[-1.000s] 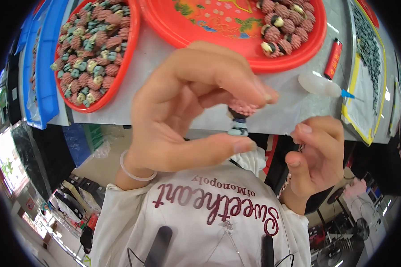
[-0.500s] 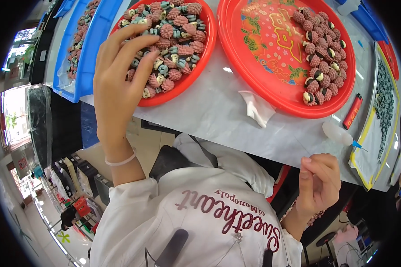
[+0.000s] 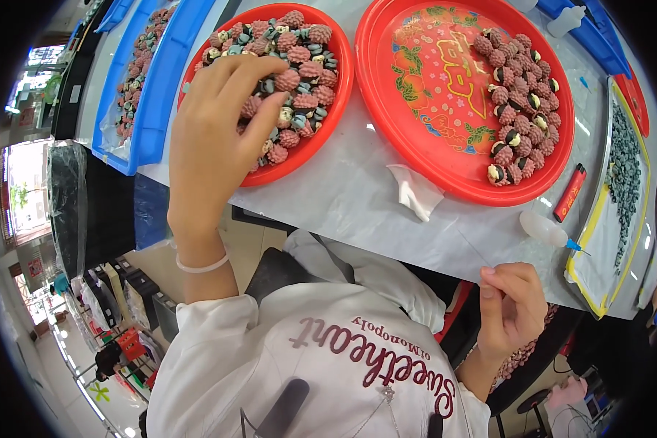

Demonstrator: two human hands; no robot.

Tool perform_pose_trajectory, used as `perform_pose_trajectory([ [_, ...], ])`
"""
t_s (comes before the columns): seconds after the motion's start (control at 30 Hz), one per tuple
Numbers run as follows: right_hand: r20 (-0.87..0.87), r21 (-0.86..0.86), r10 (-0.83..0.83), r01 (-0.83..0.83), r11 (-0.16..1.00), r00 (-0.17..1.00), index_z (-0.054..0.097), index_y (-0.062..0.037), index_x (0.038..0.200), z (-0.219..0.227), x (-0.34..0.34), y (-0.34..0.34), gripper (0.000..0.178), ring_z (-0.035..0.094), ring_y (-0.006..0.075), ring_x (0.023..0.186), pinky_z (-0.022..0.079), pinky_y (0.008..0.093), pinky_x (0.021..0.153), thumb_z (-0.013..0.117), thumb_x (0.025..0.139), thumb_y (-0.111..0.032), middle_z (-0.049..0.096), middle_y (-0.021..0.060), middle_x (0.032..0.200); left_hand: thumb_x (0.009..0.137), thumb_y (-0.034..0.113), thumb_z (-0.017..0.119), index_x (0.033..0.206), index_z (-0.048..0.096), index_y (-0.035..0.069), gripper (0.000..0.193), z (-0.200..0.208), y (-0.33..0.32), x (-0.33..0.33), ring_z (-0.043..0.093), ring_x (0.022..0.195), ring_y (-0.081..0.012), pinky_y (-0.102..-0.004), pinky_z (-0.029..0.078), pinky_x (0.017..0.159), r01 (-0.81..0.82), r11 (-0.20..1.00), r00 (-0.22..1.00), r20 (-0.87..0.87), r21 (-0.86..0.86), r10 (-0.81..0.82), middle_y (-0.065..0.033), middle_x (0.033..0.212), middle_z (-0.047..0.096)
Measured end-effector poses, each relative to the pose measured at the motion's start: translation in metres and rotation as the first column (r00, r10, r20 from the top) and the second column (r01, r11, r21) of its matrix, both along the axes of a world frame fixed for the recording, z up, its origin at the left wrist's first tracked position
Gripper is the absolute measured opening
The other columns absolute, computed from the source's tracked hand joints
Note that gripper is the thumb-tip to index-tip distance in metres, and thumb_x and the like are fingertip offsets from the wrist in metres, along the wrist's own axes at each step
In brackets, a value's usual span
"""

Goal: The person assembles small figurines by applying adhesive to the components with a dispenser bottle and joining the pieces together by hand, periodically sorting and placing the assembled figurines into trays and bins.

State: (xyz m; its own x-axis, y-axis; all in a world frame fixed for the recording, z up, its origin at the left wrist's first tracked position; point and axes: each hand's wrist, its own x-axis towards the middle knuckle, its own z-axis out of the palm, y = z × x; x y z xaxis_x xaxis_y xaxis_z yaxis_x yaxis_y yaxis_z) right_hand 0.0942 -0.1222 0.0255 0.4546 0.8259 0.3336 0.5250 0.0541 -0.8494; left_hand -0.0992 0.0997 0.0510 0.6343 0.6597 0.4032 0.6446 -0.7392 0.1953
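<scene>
My left hand [image 3: 215, 124] reaches into the left round red tray [image 3: 343, 95]. Its thumb and forefinger close around a pink ridged charm [image 3: 287, 79], which lies among many similar pink, grey-blue and cream pieces; the other fingers partly hide them. In front of my chest at right, my right hand [image 3: 515, 306] pinches a thin needle-like rod [image 3: 476, 248] that points up and to the left. Ahead, a second round red tray [image 3: 423, 139] has pink ridged charms with dark and cream parts [image 3: 522, 109] gathered along its right side.
A blue bin [image 3: 147, 139] with more charms stands at far left. A crumpled white tissue [image 3: 415, 193] lies below the second tray. To its right are a red lighter-shaped object [image 3: 570, 192], a needle-tipped squeeze bottle [image 3: 544, 229] and a yellow-edged tray [image 3: 588, 281] of small dark green pieces.
My left hand's fingertips have moved right and come around a pink charm, nudging it. The right hand keeps its pinch on the rod. The whole view has shifted slightly.
</scene>
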Motion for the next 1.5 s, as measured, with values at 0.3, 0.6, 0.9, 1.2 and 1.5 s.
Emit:
perform_pose_trajectory([
  [0.3, 0.021, 0.012, 0.002, -0.002, 1.000, 1.000, 0.061, -0.0002, 0.076, -0.002, 0.006, -0.002, 0.019, 0.046, 0.0113, 0.046, 0.033, 0.0195, 0.040, 0.059, 0.059, 0.008, 0.054, 0.0086, 0.062, 0.076, 0.013, 0.052, 0.093, 0.055, 0.004, 0.020, 0.015, -0.011, 0.016, 0.052, 0.082, -0.0267, -0.0335, 0.041, 0.071, -0.105, 0.989, 0.992, -0.085, -0.105, 0.096, -0.0096, 0.092, 0.055],
  [0.6, 0.014, 0.012, -0.017, 0.017, 1.000, 1.000, 0.061, 0.0009, 0.076, -0.002, 0.012, -0.009, 0.020, 0.046, 0.0107, 0.046, 0.032, 0.0194, 0.040, 0.059, 0.058, 0.010, 0.055, 0.0091, 0.063, 0.070, -0.002, 0.047, 0.096, 0.055, 0.005, 0.028, -0.008, -0.033, 0.109, 0.053, 0.083, -0.0244, -0.0312, 0.043, 0.073, 0.592, 0.797, 0.803, 0.175, -0.118, -0.570, -0.0104, 0.098, 0.054],
  [0.9, 0.011, 0.031, -0.094, 0.093, 0.995, 0.996, 0.061, 0.0017, 0.077, -0.003, 0.023, -0.022, 0.019, 0.047, 0.0117, 0.049, 0.033, 0.0194, 0.043, 0.058, 0.060, 0.011, 0.055, 0.0096, 0.064, 0.070, 0.002, 0.049, 0.085, 0.049, -0.004, 0.016, -0.023, -0.046, 0.121, 0.050, 0.080, -0.0264, -0.0336, 0.043, 0.071, 0.565, 0.747, 0.820, 0.134, -0.350, -0.557, -0.0137, 0.086, 0.046],
  [1.2, -0.034, 0.075, -0.299, 0.301, 0.951, 0.954, 0.057, 0.0047, 0.083, -0.002, 0.048, -0.033, 0.017, 0.047, 0.0152, 0.064, 0.036, 0.0219, 0.057, 0.054, 0.067, 0.008, 0.054, 0.0104, 0.072, 0.075, -0.001, 0.050, 0.085, 0.055, -0.001, 0.012, -0.013, -0.038, 0.108, 0.054, 0.075, -0.0158, -0.0240, 0.045, 0.065, 0.509, 0.768, 0.856, 0.319, -0.389, -0.406, -0.0072, 0.089, 0.052],
  [1.5, 0.027, -0.183, -0.152, 0.155, 0.971, 0.988, 0.052, 0.0044, 0.098, -0.010, 0.046, -0.005, 0.030, 0.051, 0.0176, 0.087, 0.037, 0.0291, 0.079, 0.060, 0.070, -0.001, 0.057, 0.0101, 0.098, 0.067, -0.002, 0.065, 0.083, 0.057, -0.003, 0.018, -0.017, -0.088, 0.094, 0.054, 0.080, -0.0162, -0.0253, 0.046, 0.065, 0.743, -0.116, 0.669, 0.731, -0.659, 0.134, -0.0150, 0.093, 0.051],
])
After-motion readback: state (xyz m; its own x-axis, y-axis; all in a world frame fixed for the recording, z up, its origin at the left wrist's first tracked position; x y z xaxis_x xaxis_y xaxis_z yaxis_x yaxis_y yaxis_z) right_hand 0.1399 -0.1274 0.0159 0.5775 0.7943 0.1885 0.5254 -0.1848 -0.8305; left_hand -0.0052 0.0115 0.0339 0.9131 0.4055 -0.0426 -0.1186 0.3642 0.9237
